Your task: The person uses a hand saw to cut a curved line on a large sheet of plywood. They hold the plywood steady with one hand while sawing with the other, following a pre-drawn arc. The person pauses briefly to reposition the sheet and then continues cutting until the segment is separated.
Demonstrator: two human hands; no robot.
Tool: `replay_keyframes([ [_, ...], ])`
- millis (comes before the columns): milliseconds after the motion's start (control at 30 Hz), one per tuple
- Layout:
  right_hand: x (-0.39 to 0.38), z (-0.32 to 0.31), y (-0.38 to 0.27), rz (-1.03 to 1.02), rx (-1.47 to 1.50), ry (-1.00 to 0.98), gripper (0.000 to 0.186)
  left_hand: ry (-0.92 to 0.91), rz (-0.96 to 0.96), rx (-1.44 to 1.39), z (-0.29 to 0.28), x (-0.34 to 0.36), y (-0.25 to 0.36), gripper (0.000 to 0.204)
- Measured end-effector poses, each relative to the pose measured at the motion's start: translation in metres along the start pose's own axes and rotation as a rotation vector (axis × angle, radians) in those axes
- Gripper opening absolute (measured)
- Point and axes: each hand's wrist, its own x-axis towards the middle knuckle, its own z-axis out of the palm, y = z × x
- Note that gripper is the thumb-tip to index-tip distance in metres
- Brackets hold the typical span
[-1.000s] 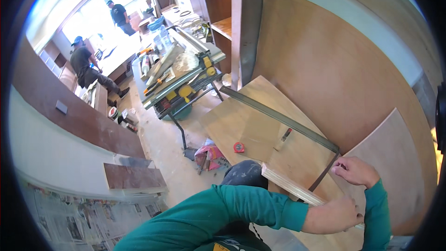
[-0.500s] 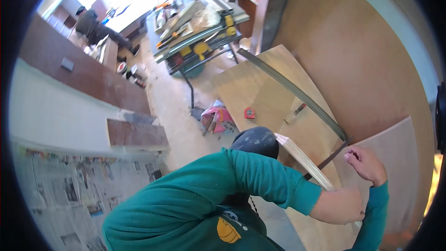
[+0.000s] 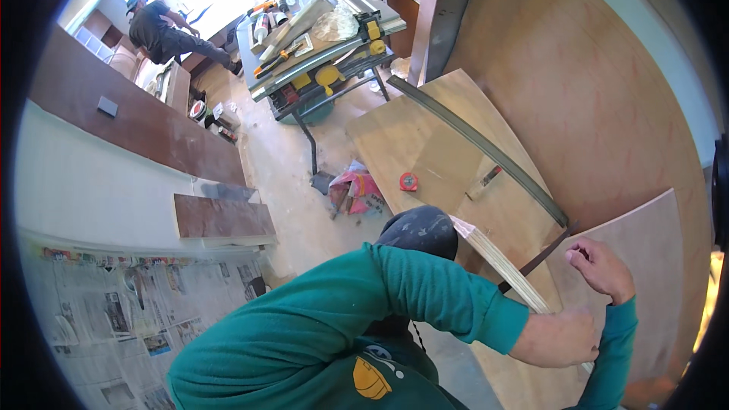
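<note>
A pale, ribbed wooden strip slants from beside my dark-clad knee down to the right. My left hand, reaching across my body, is closed around its lower part; the fingertips are mostly hidden. Above it, my right hand is curled, thumb against the bent forefinger; whatever it may hold is hidden. Beside the right hand, a thin dark blade-like strip crosses under the wooden strip. Plywood sheets lie beneath, with a red tape measure and a small red-and-dark tool on them.
A long grey-green metal strip lies across the plywood by a tall wooden panel. Beyond stands a cluttered work table. A pink bag sits on the floor. A person works at the far left.
The far end of the dark strip reaches further up and right past my right hand. My hands stay nearly in place. The person at the far left has risen and leans forward.
</note>
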Motion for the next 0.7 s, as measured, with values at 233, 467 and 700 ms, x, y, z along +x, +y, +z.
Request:
replay_keyframes([
  [233,0.0,-0.001,-0.002,-0.035,0.013,-0.009,0.034,-0.129,0.015,-0.013,0.0,0.0,-0.002,0.03],
  [467,-0.004,-0.001,0.002,-0.018,-0.016,0.038,0.038,-0.155,0.035,-0.035,-0.018,-0.002,-0.007,0.034],
  [700,-0.003,-0.001,0.007,0.005,-0.066,-0.004,0.039,-0.16,0.018,-0.033,-0.023,-0.001,-0.004,0.028],
])
